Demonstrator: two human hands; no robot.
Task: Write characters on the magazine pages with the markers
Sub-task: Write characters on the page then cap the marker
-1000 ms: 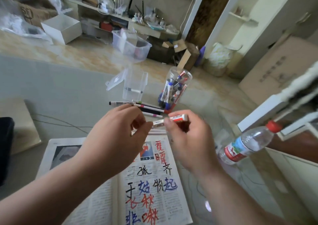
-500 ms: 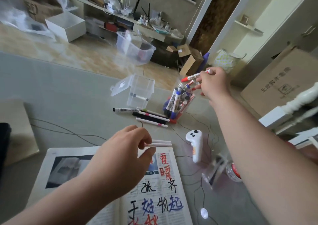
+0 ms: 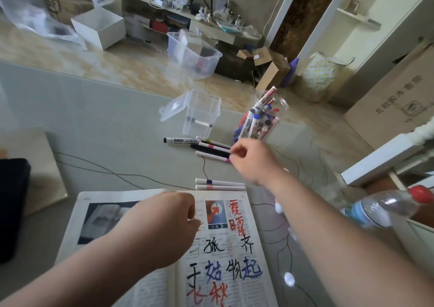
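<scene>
Head camera: my right hand (image 3: 252,163) is out at the row of loose markers (image 3: 211,148) on the table, fingers curled against the near ends of the black one and the white one. It's blurred, so I can't tell if it grips. My left hand (image 3: 169,227) hovers curled over the open magazine (image 3: 234,241), and I can't tell whether it holds anything either. The magazine lies nearest me, with red, blue and black characters on its right page. Two white pens (image 3: 220,185) lie just beyond it, and the marker jar (image 3: 260,123) stands behind the row.

Bare left hand (image 3: 164,227); bare right hand (image 3: 252,160); forearms uncovered to frame edge.
</scene>
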